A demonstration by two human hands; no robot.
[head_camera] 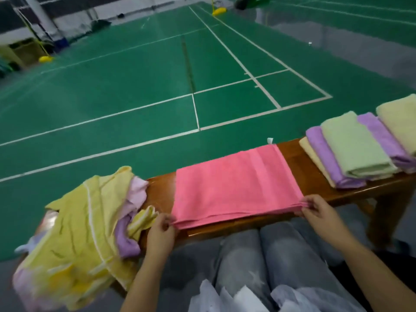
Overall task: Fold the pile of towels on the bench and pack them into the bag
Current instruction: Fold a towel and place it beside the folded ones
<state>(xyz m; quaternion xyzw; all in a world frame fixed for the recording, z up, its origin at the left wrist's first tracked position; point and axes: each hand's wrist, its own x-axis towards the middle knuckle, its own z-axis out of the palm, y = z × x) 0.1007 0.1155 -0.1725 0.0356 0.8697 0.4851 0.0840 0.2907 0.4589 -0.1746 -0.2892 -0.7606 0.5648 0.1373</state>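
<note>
Hands (236, 219) at pink towel (234, 185) corners

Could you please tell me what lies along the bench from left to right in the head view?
Unfolded towel pile → left hand → pink towel → right hand → folded towels.

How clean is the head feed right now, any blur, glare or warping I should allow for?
Head view: the pink towel and both hands, left hand and right hand, read fairly sharp; the unfolded pile at lower left smears with blur; the grey floor at upper right shows glare; wide-angle distortion bends the court lines and the bench.
</note>
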